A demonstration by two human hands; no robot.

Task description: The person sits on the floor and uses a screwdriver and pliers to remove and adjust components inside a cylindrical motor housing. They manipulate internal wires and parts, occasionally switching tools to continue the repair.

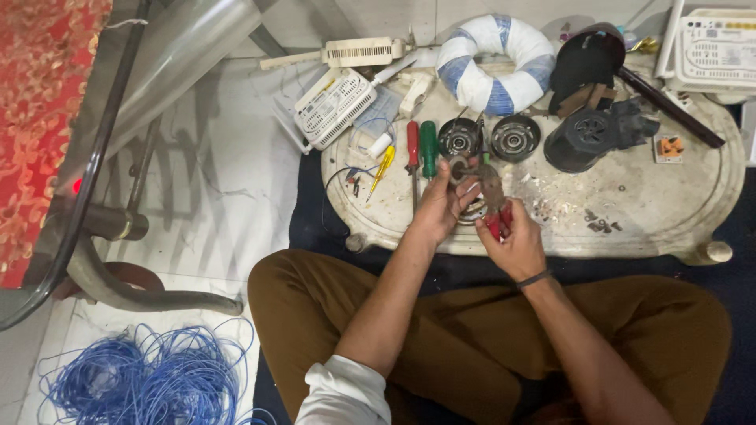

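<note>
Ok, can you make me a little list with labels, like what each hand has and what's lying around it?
Left hand: holds a small round metal part
Right hand: grips red-handled metal pliers, jaws closed on the part
Work surface: low oval pale stone table, dusty
Beside the hands: red-handled screwdriver, green-handled screwdriver, thin yellow screwdriver
Behind: two round dark metal cups, blue-and-white taped ring
Floor, lower left: loose blue wire coil

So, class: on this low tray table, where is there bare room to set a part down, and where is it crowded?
Bare: the tray table right of the pliers, below the black fan housing. Crowded: the back edge and the screwdrivers beside the left hand.
</note>
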